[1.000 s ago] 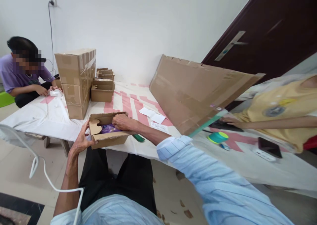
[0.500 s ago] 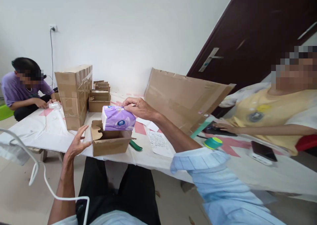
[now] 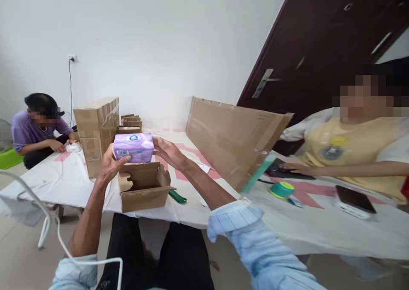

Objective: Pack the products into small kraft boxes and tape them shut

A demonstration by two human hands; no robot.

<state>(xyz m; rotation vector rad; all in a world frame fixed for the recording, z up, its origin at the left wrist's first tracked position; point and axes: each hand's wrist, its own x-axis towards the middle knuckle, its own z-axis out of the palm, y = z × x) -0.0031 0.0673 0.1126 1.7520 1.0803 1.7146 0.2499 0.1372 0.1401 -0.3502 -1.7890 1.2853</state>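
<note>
A purple pack of tissues point(image 3: 136, 146) is held level just above an open cardboard box point(image 3: 145, 199). My left hand point(image 3: 113, 162) grips the pack's left end, thumb across the front face. At the other end, my right hand point(image 3: 168, 151) presses its fingers against the pack's side, some of them hidden behind it. The box stands at the table's front edge with its flaps up; its visible inside is bare brown card. Touching the ground beside the box's right side is a green-handled tool point(image 3: 177, 196), partly hidden by the box.
Taped cartons point(image 3: 96, 128) are stacked at the back left, with more open boxes point(image 3: 131, 122) behind. A large cardboard sheet point(image 3: 233, 136) leans on the right. Beyond it lie a tape roll point(image 3: 281, 189) and a phone point(image 3: 355, 199). One person sits at each side. A white cable point(image 3: 44, 222) hangs at left.
My left hand has risen from beside the box and taken hold of the tissue pack. The pack has turned and shifted left, and my right hand has moved from its top to its right end.
</note>
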